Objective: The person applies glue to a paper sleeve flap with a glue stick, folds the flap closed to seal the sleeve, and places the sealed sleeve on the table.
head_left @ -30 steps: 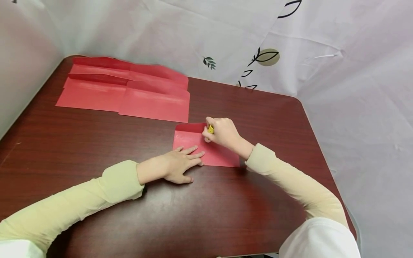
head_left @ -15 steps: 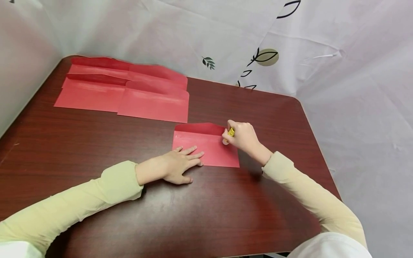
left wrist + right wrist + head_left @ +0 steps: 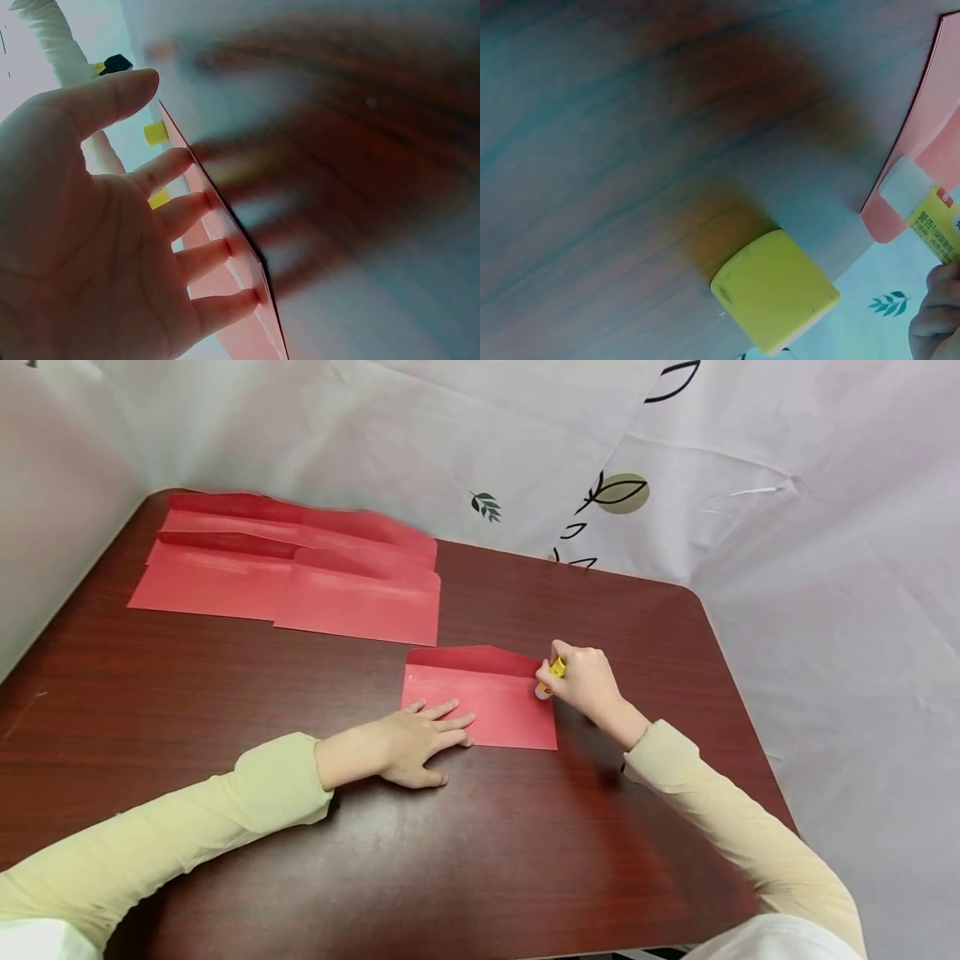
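A red envelope lies on the table, its flap folded open at the far side. My left hand rests on its near left part, fingers spread; the left wrist view shows these fingertips along the envelope's edge. My right hand grips a yellow glue stick at the envelope's right edge. In the right wrist view, its pale tip is against the red paper just by the flap. A yellow cap-like piece shows close to that camera, by the table surface.
Several overlapping red envelopes with open flaps lie in two rows at the back left of the dark wood table. A pale curtain with leaf prints hangs along the table's far and side edges.
My right hand has moved rightward with the glue stick, from the middle of the envelope to its right edge, uncovering more of the flap. My left hand has stayed in place.
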The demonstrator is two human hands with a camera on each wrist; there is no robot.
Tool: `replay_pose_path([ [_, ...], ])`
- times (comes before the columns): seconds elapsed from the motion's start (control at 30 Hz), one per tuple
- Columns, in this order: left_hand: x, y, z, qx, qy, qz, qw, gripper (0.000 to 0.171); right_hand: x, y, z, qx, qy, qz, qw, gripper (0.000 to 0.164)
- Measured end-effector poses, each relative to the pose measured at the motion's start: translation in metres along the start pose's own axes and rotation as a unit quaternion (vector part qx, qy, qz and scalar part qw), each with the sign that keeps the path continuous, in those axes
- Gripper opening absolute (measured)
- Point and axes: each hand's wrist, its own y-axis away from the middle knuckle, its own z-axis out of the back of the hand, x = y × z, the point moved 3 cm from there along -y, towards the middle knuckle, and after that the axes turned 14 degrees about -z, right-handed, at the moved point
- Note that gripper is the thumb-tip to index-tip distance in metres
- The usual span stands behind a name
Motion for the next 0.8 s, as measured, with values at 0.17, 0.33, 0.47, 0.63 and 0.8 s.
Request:
replay_pose_path([
  [0.17,-0.001,0.000,0.001,0.000,0.009,0.004,1.0000,0.053,-0.001,-0.002,-0.002,-0.004,-0.011,0.000,1.000,0.017],
  [0.33,-0.001,0.001,0.001,0.001,0.012,0.009,0.9999,0.053,0.002,-0.006,-0.004,0.013,-0.005,0.005,1.000,0.018],
  [0.47,-0.001,0.001,0.001,0.004,0.014,0.014,0.9998,0.052,0.006,-0.011,0.000,0.051,0.015,0.000,0.999,0.021],
  [0.63,-0.003,0.000,0.002,0.005,0.014,0.015,0.9998,0.052,0.016,-0.027,0.009,0.081,0.020,-0.018,0.996,0.021],
  [0.8,-0.003,-0.001,0.002,0.006,0.013,0.016,0.9998,0.052,0.042,-0.044,0.010,0.080,-0.014,0.009,0.997,0.032],
])
